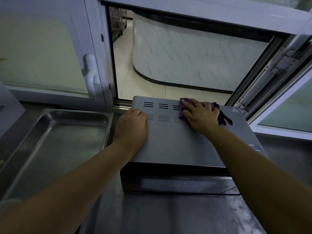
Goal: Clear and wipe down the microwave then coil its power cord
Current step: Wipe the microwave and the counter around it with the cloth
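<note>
A grey microwave [177, 141] with a black front stands on the steel counter, its door toward me. My right hand [200, 115] lies flat on a purple cloth [183, 114] and presses it on the far part of the microwave's top, beside the vent slots. The cloth's dark end sticks out to the right of the hand. My left hand [131, 127] rests on the top's left edge, fingers bent over the side. A thin black power cord [231, 190] shows at the microwave's lower right corner.
A steel tray [25, 149] sits on the counter left of the microwave. Behind it is an open window with white frames [94, 65], and its sash [276, 78] swings out at the right. The steel counter [168, 217] runs toward me.
</note>
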Demonstrator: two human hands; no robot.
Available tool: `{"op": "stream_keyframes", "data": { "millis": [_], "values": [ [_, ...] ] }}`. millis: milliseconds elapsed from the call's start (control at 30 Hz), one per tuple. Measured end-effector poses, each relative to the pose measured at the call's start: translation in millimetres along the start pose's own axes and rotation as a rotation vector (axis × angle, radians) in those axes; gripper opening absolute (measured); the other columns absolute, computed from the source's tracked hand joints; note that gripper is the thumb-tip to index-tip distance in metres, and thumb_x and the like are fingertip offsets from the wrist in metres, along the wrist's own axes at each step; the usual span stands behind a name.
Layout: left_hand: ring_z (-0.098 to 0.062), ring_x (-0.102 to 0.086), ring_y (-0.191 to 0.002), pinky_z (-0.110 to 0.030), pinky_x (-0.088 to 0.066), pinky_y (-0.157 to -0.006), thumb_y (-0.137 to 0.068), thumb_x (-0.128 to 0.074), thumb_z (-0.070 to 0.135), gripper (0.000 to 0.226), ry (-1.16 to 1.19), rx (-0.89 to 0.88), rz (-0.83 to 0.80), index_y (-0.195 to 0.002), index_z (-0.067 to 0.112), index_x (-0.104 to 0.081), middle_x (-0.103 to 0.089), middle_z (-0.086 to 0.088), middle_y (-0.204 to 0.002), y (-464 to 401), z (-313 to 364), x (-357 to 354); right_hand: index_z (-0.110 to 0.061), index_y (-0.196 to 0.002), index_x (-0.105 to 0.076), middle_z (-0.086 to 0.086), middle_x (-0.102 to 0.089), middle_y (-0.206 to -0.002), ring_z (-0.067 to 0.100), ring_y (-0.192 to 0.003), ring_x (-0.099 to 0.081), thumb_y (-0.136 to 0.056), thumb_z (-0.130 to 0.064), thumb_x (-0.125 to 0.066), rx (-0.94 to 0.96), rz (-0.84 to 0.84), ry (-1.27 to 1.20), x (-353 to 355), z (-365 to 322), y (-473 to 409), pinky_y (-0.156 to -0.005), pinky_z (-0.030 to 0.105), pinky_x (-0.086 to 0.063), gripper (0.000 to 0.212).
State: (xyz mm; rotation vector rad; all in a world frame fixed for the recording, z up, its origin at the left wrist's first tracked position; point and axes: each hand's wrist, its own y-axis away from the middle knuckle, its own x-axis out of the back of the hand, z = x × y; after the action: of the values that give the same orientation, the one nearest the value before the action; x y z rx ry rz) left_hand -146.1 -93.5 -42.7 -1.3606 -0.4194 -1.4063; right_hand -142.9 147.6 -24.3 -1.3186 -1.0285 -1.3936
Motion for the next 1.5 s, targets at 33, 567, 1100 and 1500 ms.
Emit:
{"op": "stream_keyframes", "data": {
  "millis": [33, 567, 1100, 1500],
  "values": [
    [-0.027, -0.052, -0.095, -0.036, -0.04, -0.078, -0.091, -0.045, 0.018, 0.023, 0.014, 0.008, -0.001, -0.102, 0.011, -0.064, -0.063, -0.009, -0.103, 0, -1, 0, -0.046, -0.145, -0.013, -0.005, -0.019, -0.156, 0.031, -0.134, -0.023, -0.096, -0.052, -0.023, 0.033, 0.004, -0.001, -1, -9, -5, -0.102, 0.054, -0.022, 0.05],
    [-0.029, -0.051, -0.076, -0.035, -0.036, -0.06, -0.081, -0.055, 0.012, 0.006, -0.005, 0.036, 0.106, -0.077, 0.009, -0.057, -0.058, -0.013, -0.079, 0, 0, 3, -0.049, -0.143, -0.017, -0.005, -0.024, -0.154, 0.031, -0.131, -0.026, -0.094, -0.053, -0.025, 0.454, 0.091, -0.018, -4, -121, -57, -0.099, 0.053, -0.022, 0.05],
    [-0.026, -0.059, -0.098, -0.037, -0.046, -0.085, -0.093, -0.045, 0.025, 0.027, -0.301, -0.465, -0.195, -0.105, 0.013, -0.066, -0.067, -0.006, -0.107, -14, 25, 13, -0.048, -0.144, -0.017, -0.006, -0.029, -0.151, 0.025, -0.132, -0.025, -0.095, -0.053, -0.024, 0.17, 0.074, -0.049, -11, 40, -27, -0.101, 0.049, -0.022, 0.049],
    [-0.02, -0.049, -0.113, -0.035, -0.029, -0.099, -0.089, -0.046, 0.034, 0.033, -0.058, -0.409, -0.192, -0.114, 0.02, -0.061, -0.061, 0.002, -0.114, 5, 121, -22, -0.044, -0.144, -0.019, -0.003, -0.026, -0.152, 0.032, -0.135, -0.023, -0.096, -0.052, -0.026, -0.069, 0.003, -0.055, -11, 151, -3, -0.103, 0.055, -0.024, 0.05]
  ]
}}
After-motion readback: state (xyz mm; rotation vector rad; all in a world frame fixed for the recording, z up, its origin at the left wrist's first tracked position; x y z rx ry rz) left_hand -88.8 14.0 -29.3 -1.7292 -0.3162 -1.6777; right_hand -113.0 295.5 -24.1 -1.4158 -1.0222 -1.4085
